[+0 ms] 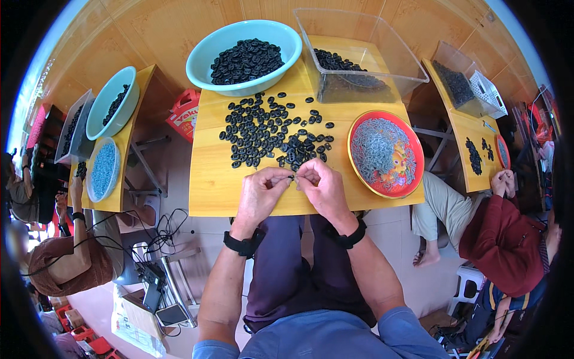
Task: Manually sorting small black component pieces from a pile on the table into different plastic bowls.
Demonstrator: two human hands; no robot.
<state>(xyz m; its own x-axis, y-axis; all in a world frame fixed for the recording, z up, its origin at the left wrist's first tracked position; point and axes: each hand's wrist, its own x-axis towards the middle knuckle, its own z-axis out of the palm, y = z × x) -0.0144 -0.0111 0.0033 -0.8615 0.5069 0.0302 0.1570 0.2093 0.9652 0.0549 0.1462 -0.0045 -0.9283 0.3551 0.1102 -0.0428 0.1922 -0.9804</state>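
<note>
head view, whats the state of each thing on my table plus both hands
turquoise basin: open, partly filled with black pieces
clear bin: open, partly filled with black pieces
red tray: open, holding grey bits
loose black pieces: scattered, some clustered
left hand: pinching a small dark piece
right hand: fingers curled beside it, grip unclear

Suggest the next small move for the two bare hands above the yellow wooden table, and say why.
Probably a fine fingertip adjustment of the small, dark, plastic-looking piece between the hands: the left hand seems to pinch it, and the right hand is close beside it, though contact is too small to tell. Reaching for the loose, black, oval, plastic-looking pieces beyond seems premature.
</note>
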